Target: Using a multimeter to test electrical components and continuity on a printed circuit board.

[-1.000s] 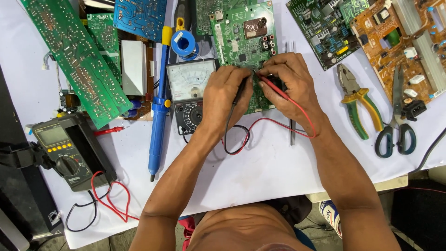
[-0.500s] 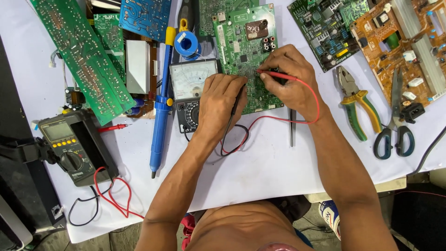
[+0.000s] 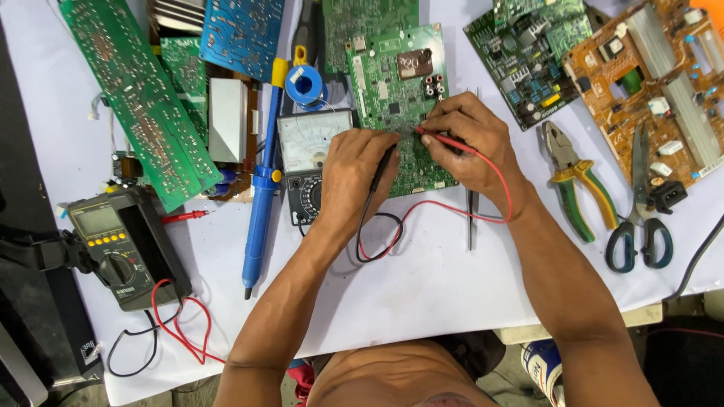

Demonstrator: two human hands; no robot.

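Observation:
My left hand (image 3: 353, 175) grips a black test probe (image 3: 381, 167) whose tip rests on the green circuit board (image 3: 392, 83) in the middle. My right hand (image 3: 471, 139) pinches a red test probe (image 3: 437, 136), its tip touching the same board a little to the right. Red and black leads (image 3: 392, 226) loop on the white table cover below the hands. Partly under my left hand lies an analog multimeter (image 3: 309, 143) with a white dial face.
A blue desoldering pump (image 3: 260, 192) lies left of the meter, with a digital multimeter (image 3: 121, 245) at far left. Tweezers (image 3: 471, 218), green-yellow pliers (image 3: 577, 181) and scissors (image 3: 641, 218) lie to the right. More circuit boards (image 3: 136, 98) line the back, including an orange one (image 3: 648, 83).
Both hands have shifted slightly on the green board; the red probe tip now points further left, and the view has drifted a little.

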